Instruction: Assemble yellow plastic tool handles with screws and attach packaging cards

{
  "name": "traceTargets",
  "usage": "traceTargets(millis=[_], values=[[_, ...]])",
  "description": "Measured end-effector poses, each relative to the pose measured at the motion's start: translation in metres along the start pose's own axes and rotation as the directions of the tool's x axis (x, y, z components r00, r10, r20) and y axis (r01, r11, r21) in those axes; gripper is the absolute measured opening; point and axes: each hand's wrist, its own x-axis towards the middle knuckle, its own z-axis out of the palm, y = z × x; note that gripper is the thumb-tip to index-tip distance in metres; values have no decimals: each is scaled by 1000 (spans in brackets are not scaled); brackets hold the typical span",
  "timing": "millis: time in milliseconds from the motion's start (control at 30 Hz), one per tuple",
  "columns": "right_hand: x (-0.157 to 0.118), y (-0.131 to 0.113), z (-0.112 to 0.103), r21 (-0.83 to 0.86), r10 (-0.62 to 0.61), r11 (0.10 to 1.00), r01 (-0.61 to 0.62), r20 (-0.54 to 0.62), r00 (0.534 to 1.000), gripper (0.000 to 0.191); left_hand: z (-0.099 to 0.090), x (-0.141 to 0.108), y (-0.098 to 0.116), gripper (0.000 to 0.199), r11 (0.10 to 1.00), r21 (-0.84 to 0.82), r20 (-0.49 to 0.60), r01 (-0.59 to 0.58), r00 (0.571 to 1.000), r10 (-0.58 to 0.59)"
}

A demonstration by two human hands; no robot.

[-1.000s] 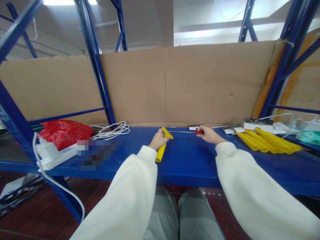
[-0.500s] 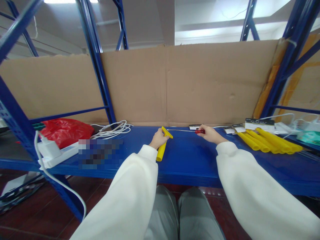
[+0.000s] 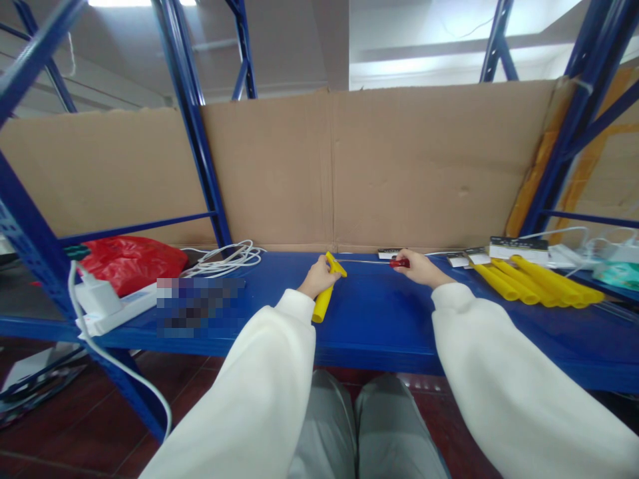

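Closed around a yellow T-shaped plastic handle (image 3: 323,306), my left hand (image 3: 314,278) is above the blue shelf (image 3: 379,319). The handle's tube end points toward me and its crosspiece faces away to the right. My right hand (image 3: 418,267) grips a red-handled screwdriver (image 3: 399,263). Its long thin shaft runs left toward the crosspiece of the yellow handle. Whether the tip touches the yellow handle, I cannot tell.
Several yellow tubes (image 3: 536,283) lie side by side at the right, by small black-and-white boxes (image 3: 518,247). On the left are a red plastic bag (image 3: 132,263), a coiled white cable (image 3: 227,259) and a power strip (image 3: 124,309). A cardboard panel (image 3: 399,166) stands behind.
The crosspiece end of the yellow handle has shifted slightly to the right in my left hand. My right hand and the screwdriver look almost unmoved.
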Motion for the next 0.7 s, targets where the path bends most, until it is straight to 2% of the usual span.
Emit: traceTargets(millis=[233,400,500,700], values=[[-2,-9,-8,-162,-53,986,35,-114,992,5,1,-11,12,50,997,-21,144,76,987,-72],[-5,-21,-14,-291,-163,951,107,-175,971,10,-1,-14,15,49,996,17,130,86,988,-87],[-8,-31,-18,-361,-162,927,99,-149,976,12,-3,-15,17,48,995,64,99,76,992,-82],[-10,-46,-19,-476,-46,879,26,-30,998,17,-6,-15,18,50,982,186,77,31,996,-46]])
